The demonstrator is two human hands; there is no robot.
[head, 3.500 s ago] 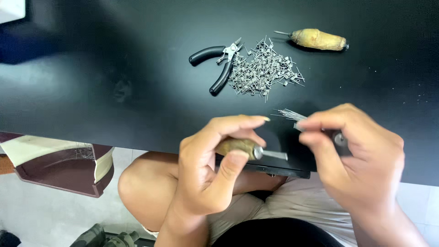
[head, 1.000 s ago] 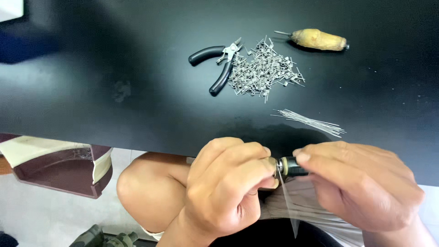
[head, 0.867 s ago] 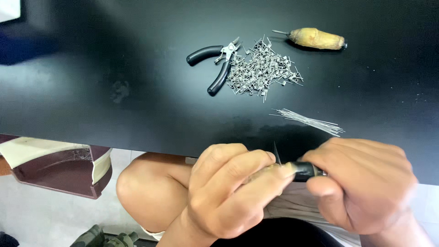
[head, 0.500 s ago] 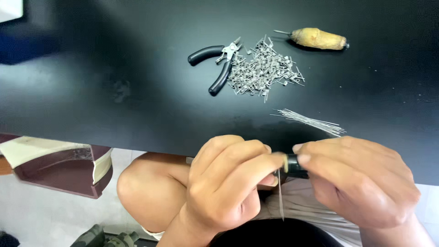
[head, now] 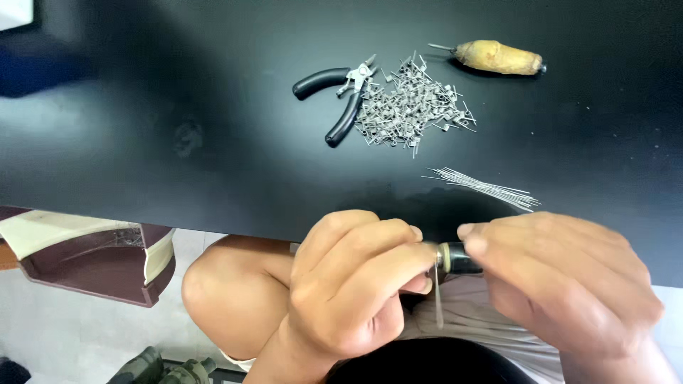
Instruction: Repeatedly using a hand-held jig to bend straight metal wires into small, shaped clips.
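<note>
Both hands meet just below the near edge of the black table. Left hand fingers clenched around a tool handle, which is almost fully hidden. Right hand fingers pinch a small dark cylinder with a metal collar; its far end is covered by the palm. A thin straight wire hangs down from the joint, the attachment hard to make out. On the table: black-handled pliers, a heap of bent wire pieces, a bundle of straight wires, a wooden-handled awl.
</note>
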